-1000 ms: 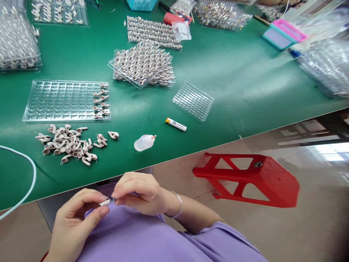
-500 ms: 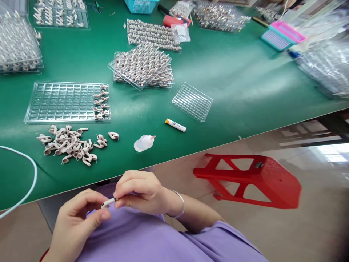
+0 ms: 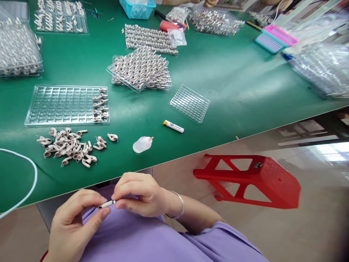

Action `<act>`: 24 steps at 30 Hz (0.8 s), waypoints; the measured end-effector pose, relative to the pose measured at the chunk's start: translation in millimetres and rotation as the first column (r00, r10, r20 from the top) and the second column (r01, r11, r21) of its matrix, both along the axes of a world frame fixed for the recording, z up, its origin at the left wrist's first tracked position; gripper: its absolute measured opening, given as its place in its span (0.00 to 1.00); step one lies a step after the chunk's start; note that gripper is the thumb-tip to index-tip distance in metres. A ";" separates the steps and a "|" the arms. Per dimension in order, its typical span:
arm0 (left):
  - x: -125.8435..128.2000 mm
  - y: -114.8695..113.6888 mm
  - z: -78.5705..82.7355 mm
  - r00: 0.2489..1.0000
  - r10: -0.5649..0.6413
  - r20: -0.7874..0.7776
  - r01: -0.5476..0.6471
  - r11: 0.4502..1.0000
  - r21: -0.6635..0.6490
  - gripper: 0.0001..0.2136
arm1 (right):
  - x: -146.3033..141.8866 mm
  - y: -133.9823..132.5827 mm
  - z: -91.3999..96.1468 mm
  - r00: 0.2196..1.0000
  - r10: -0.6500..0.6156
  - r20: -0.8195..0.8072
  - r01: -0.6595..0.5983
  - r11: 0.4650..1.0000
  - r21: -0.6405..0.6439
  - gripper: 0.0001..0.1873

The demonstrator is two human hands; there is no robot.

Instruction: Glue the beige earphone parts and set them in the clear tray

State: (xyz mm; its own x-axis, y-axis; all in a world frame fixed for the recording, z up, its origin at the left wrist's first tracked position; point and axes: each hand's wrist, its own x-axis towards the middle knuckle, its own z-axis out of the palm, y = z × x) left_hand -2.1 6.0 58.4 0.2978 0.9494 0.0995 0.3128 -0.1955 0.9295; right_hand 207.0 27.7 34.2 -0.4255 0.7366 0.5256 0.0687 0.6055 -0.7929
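Between my hands, just off the table's front edge, is a small pale earbud shell (image 3: 107,204) with dark spots. My left hand (image 3: 75,218) pinches its left end between thumb and forefinger. At its right end, the thumb and fingertips of my right hand (image 3: 140,194) are closed on the stem tip, where a small shiny bit shows. Beyond my hands lies a loose pile of similar earbud shells (image 3: 72,145), with thin wires sticking out of some. A clear tray (image 3: 62,105) behind the pile holds shells along its right side.
A white squeeze bottle (image 3: 142,144), a white tube with an orange end (image 3: 173,126) and a small clear tray (image 3: 190,103) lie to the right. Filled trays (image 3: 139,69) are stacked farther back. A red stool (image 3: 253,182) stands beside the table; a pale cable (image 3: 34,174) curves at left.
The earbud shell has turned slightly in my fingers, and a shiny bit now shows at its right end. My left hand has shifted a little left. The camera view has tilted slightly.
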 end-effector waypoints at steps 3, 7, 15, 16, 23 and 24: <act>-2.0 -1.8 -2.1 1.000 -0.026 0.001 0.026 0.999 0.037 0.09 | -2.4 -0.8 -0.7 1.000 -0.011 -0.003 0.011 0.999 0.035 0.09; -1.2 -2.5 -1.5 0.999 -0.032 0.011 0.032 0.997 0.074 0.11 | -5.1 -2.1 0.5 0.997 -0.050 -0.065 0.056 0.994 0.095 0.07; -1.2 -4.4 -1.3 0.999 -0.049 0.012 0.047 0.989 0.138 0.12 | -4.2 -4.3 3.0 0.999 -0.052 -0.002 0.052 0.989 0.137 0.07; -1.5 -4.9 -1.2 0.999 -0.048 0.006 0.047 0.989 0.140 0.12 | -4.1 -4.3 3.2 0.999 -0.052 -0.001 0.051 0.987 0.152 0.07; 0.1 -3.4 1.8 0.998 -0.031 0.048 0.027 0.995 0.095 0.09 | -0.5 -4.9 4.0 0.997 -0.047 0.056 0.042 0.994 0.099 0.07; 0.5 -3.0 2.0 0.998 -0.029 0.052 0.024 0.995 0.092 0.09 | 0.2 -5.1 3.9 0.996 -0.039 0.083 0.031 0.995 0.096 0.07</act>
State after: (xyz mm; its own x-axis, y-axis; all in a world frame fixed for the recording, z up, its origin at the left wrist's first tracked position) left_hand -1.6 3.0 60.4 0.3145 0.9276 0.2016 0.2570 -0.2876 0.9226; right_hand 207.2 22.6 38.0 -0.4462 0.7008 0.5567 0.1557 0.6733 -0.7228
